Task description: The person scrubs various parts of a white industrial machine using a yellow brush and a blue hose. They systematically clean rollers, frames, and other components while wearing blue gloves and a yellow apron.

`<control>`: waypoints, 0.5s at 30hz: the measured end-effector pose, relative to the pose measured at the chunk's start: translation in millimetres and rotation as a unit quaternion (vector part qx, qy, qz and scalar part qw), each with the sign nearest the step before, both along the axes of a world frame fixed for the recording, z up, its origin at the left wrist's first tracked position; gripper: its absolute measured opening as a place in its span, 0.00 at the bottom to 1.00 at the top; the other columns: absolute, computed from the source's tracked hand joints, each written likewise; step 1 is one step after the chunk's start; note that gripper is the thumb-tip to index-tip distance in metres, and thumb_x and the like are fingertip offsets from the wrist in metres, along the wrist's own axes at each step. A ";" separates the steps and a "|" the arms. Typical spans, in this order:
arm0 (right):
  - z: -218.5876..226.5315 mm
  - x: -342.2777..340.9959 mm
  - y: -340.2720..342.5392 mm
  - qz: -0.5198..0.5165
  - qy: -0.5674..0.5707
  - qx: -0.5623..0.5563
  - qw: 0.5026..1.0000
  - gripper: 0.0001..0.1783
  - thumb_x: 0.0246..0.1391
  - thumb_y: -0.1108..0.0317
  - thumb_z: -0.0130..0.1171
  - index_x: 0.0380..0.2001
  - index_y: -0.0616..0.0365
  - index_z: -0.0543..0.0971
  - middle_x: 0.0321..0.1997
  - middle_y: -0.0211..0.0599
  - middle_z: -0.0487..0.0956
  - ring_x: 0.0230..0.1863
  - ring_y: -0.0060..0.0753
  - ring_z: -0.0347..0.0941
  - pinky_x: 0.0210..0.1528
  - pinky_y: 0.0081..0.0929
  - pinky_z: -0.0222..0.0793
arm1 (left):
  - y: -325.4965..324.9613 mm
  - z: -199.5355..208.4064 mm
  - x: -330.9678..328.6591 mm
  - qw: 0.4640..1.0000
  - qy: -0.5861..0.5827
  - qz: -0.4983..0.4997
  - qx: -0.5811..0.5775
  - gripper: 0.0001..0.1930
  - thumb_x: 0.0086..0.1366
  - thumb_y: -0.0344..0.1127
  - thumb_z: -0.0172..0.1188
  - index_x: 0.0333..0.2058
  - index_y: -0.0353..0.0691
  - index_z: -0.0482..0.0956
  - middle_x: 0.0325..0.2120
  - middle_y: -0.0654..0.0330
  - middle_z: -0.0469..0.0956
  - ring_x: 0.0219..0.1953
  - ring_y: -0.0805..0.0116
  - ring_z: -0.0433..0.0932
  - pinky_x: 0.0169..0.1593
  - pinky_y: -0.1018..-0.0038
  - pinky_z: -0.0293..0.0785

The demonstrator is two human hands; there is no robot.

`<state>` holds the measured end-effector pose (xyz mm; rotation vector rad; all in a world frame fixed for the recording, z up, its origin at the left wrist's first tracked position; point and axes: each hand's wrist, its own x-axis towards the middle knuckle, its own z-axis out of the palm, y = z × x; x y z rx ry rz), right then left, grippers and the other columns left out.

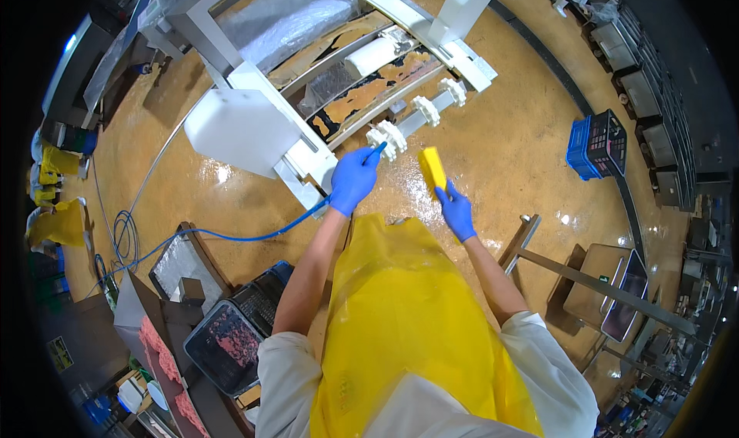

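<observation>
Both my hands wear blue gloves. My left hand [355, 182] is closed around a blue hose [265, 236], whose end pokes out at the fingers beside a white toothed sprocket [390, 140]. That sprocket sits with others along a metal shaft [416, 122] at the near end of a white and steel conveyor frame [277, 103]. To the right, my right hand [457, 213] grips a yellow block [432, 168] by its lower end. It may be a brush or a sponge; its underside is hidden. The block is held over the wet floor, apart from the shaft.
The hose runs left to coils [125, 234] on the wet tan floor [531, 122]. Dark crates [223, 346] with pink residue stand lower left. At right are a blue crate [581, 149], a floor drain channel [566, 72] and a steel rail [600, 285].
</observation>
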<state>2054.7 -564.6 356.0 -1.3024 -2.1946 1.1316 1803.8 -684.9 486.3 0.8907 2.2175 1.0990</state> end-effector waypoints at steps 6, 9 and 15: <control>117.3 -90.5 8.4 0.109 -0.047 0.036 0.992 0.27 0.58 0.48 0.54 0.55 0.52 0.73 0.33 0.50 0.81 0.34 0.44 0.80 0.36 0.39 0.73 | 12.9 7.3 -14.5 0.999 0.016 -0.003 -0.051 0.15 0.62 0.41 0.56 0.35 0.34 0.81 0.23 0.50 0.79 0.25 0.60 0.78 0.32 0.68 0.71; 126.7 -70.1 11.9 0.169 -0.157 0.090 0.969 0.27 0.58 0.45 0.53 0.54 0.50 0.73 0.35 0.51 0.81 0.36 0.54 0.77 0.37 0.45 0.72 | 1.8 -7.3 -26.2 0.999 0.002 0.032 0.005 0.14 0.62 0.41 0.56 0.35 0.34 0.81 0.20 0.54 0.77 0.24 0.65 0.77 0.32 0.70 0.70; 133.6 -113.0 39.4 0.130 -0.111 0.102 0.980 0.31 0.57 0.42 0.52 0.56 0.50 0.71 0.37 0.50 0.81 0.40 0.58 0.77 0.40 0.46 0.72 | 4.0 -2.5 -11.6 0.999 -0.017 0.001 -0.036 0.16 0.61 0.42 0.56 0.36 0.34 0.82 0.22 0.53 0.79 0.25 0.63 0.78 0.33 0.68 0.71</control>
